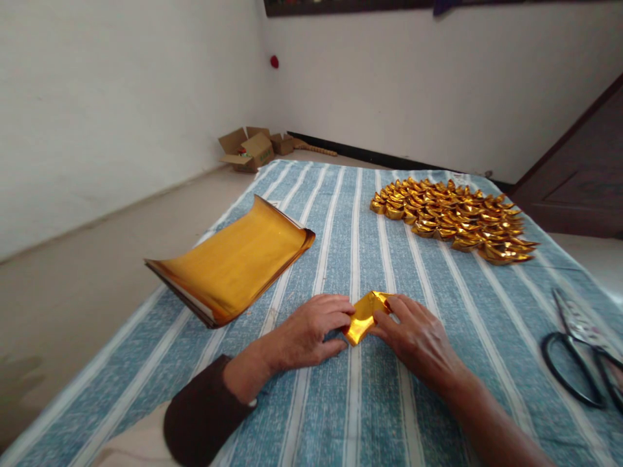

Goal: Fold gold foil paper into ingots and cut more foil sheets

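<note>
A small folded piece of shiny gold foil paper (pixel 363 319) is held between my two hands, just above the striped cloth. My left hand (pixel 311 329) has its fingers closed on the left end of the piece. On the right end, my right hand (pixel 413 334) pinches it between thumb and fingers, hiding that corner. Ahead and to the left lies a stack of gold foil paper sheets (pixel 243 259), its edges curling up. Many folded gold paper ingots (pixel 448 211) are grouped close together at the far right of the table.
Scissors with black handles (pixel 574 344) lie at the table's right side. A blue-and-white striped tablecloth (pixel 335 389) covers the table. On the floor beyond the far left corner stands an open cardboard box (pixel 250 149). A dark door (pixel 579 168) is at the right.
</note>
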The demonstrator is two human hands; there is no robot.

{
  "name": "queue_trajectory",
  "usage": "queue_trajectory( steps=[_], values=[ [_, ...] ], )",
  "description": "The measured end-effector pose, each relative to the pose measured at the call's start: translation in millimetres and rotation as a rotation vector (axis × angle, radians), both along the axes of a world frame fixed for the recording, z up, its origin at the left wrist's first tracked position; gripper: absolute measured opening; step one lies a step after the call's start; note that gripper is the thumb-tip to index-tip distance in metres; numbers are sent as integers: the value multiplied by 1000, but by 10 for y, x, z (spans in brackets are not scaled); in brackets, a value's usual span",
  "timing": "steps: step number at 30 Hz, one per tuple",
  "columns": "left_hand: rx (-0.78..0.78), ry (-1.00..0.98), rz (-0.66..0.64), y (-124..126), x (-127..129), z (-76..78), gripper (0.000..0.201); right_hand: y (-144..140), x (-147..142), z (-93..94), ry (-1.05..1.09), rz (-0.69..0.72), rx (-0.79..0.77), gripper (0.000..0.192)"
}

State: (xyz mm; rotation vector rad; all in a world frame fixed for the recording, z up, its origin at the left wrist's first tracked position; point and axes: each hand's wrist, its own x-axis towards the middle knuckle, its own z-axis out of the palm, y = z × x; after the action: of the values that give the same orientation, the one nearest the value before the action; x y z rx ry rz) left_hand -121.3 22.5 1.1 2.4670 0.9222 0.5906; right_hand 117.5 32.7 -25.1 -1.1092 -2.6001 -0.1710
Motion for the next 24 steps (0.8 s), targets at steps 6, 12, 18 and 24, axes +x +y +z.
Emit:
queue_trajectory(
  steps=[6,12,18,24],
  values=[
    [62,15,20,-6,25,-38,17,-6,-3,28,31,5,23,25],
    [115,17,36,-7,37,-67,17,-5,-6,23,44,5,8,23],
    [105,-33,96,-10,63,-104,18,-33,-24,14,62,5,51,22],
    [28,-61,117,15,113,-70,18,-46,-67,29,78,-6,108,21]
  ],
)
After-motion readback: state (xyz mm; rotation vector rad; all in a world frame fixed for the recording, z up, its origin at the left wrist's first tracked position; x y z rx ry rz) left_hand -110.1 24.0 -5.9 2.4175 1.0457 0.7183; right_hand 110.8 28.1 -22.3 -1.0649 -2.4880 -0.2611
